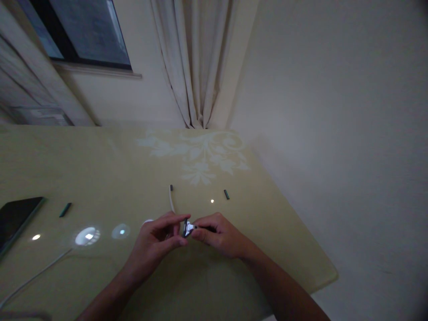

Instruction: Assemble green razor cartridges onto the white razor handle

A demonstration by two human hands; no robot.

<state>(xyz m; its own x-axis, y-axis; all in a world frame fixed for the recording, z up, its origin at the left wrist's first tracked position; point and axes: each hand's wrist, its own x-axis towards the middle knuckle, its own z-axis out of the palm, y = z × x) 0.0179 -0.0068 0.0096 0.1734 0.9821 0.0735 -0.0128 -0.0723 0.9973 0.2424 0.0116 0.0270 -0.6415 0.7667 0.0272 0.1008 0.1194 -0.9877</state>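
Observation:
In front of me, over the table's near part, both hands meet at a small razor (pixel 189 229) with a shiny metal neck. My left hand (pixel 158 238) has its thumb and a fingertip at the two ends of the dark razor cartridge (pixel 185 228). The fingers of my right hand (pixel 219 234) are closed round the razor's handle, which they mostly hide. Just beyond the left fingers lies a thin white stem with a dark tip (pixel 171 196), like a toothbrush; its near end is hidden.
On the glossy yellowish table (pixel 117 174) lie a small dark strip (pixel 226 194) at right and another dark piece (pixel 65 209) at left. A dark flat tablet-like device (pixel 18 218) sits at the left edge, with a white cable (pixel 36 276) nearer. A wall (pixel 351 156) borders the right.

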